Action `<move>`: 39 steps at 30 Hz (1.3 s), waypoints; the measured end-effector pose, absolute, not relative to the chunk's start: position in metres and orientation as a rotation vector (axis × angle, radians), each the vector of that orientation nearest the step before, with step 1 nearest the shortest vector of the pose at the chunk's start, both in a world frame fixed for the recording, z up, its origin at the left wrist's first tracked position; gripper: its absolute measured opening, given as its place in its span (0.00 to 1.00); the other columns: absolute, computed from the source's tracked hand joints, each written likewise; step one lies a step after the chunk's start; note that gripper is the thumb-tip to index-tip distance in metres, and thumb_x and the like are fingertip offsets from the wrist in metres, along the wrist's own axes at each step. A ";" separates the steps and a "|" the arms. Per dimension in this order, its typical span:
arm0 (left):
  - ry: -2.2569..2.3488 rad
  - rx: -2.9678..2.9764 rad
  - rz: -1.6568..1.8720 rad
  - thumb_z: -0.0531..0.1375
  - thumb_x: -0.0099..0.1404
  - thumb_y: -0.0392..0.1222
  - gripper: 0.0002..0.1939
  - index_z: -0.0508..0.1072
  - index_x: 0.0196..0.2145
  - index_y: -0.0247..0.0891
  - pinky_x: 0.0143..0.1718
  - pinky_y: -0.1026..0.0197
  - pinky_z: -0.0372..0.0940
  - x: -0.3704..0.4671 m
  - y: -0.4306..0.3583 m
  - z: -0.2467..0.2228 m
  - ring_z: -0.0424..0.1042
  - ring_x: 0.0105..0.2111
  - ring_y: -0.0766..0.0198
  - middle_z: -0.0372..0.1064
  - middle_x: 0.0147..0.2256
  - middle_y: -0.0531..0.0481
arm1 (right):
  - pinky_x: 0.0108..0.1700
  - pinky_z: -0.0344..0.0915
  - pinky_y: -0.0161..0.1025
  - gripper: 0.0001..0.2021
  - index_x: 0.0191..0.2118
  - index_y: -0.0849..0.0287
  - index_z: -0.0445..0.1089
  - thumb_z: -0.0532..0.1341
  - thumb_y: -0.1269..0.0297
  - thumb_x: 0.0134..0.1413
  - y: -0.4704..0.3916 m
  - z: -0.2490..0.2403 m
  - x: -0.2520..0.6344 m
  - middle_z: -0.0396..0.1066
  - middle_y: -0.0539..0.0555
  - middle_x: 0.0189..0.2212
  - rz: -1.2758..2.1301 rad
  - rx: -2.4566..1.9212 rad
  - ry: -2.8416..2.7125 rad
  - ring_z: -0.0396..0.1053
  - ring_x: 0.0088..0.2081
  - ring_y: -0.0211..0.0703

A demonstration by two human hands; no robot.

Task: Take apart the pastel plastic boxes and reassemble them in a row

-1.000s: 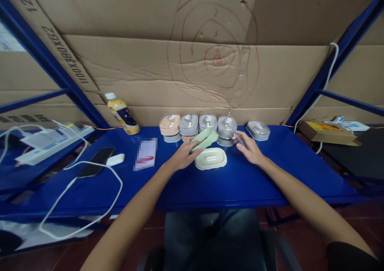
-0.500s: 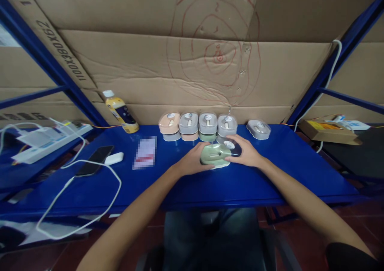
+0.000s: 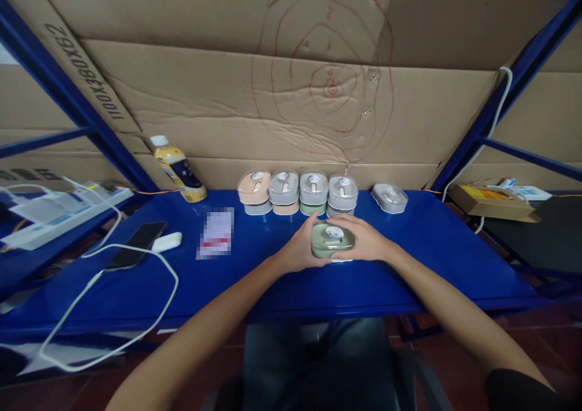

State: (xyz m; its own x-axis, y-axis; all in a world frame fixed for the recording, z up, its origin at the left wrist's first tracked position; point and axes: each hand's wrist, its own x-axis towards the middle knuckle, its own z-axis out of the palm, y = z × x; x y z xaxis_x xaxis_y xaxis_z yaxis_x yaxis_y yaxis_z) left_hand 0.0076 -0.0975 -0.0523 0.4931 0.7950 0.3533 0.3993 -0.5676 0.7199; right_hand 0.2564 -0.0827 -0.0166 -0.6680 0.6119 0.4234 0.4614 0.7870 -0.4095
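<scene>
Near the front middle of the blue table, a small green rounded box (image 3: 322, 250) with a clear lid (image 3: 346, 234) and a round sticker on top sits between my hands. My left hand (image 3: 299, 248) grips its left side, thumb low at the front. On its right side my right hand (image 3: 369, 239) is closed around it, fingers behind and thumb in front. Just beyond stand several like boxes, stacked in twos, such as a peach box (image 3: 253, 194) and a grey box (image 3: 313, 190). A single grey box (image 3: 390, 199) lies apart to their right.
On the left are a yellow drink bottle (image 3: 178, 170), a blurred-out paper (image 3: 216, 234), a phone (image 3: 136, 246), a white earbud-like case (image 3: 167, 242) and a looping white cable (image 3: 175, 280). A power strip (image 3: 59, 220) lies farther left. Cardboard (image 3: 204, 83) walls the back; an open carton (image 3: 493, 203) is at right.
The clear lid, tilted at the right in my right hand before, now sits over the green box with its sticker near the middle. Both hands have come closer together.
</scene>
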 end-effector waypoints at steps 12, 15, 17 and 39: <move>0.941 2.206 0.891 0.75 0.49 0.49 0.67 0.39 0.74 0.40 0.67 0.36 0.58 0.010 -0.104 -0.047 0.59 0.67 0.36 0.54 0.66 0.33 | 0.56 0.72 0.53 0.42 0.68 0.51 0.65 0.73 0.44 0.48 -0.089 -0.012 0.256 0.70 0.61 0.57 0.345 -0.821 -2.499 0.74 0.54 0.57; 0.923 2.223 0.902 0.75 0.50 0.48 0.66 0.38 0.74 0.41 0.67 0.36 0.59 0.011 -0.106 -0.046 0.60 0.67 0.36 0.55 0.66 0.33 | 0.55 0.72 0.53 0.42 0.67 0.52 0.66 0.72 0.43 0.49 -0.094 -0.008 0.255 0.70 0.62 0.57 0.291 -0.846 -2.516 0.75 0.53 0.57; 0.912 2.247 0.906 0.74 0.51 0.47 0.65 0.38 0.75 0.40 0.67 0.37 0.59 0.011 -0.107 -0.045 0.60 0.67 0.36 0.54 0.66 0.33 | 0.55 0.72 0.53 0.42 0.67 0.53 0.66 0.72 0.42 0.49 -0.096 -0.006 0.254 0.70 0.63 0.57 0.263 -0.869 -2.523 0.75 0.53 0.58; 0.996 2.303 0.824 0.74 0.54 0.49 0.57 0.48 0.72 0.41 0.68 0.37 0.58 -0.004 -0.098 -0.045 0.60 0.67 0.41 0.58 0.66 0.35 | 0.62 0.68 0.57 0.48 0.74 0.49 0.52 0.70 0.41 0.53 -0.095 -0.021 0.267 0.62 0.62 0.63 0.364 -0.867 -2.563 0.67 0.61 0.60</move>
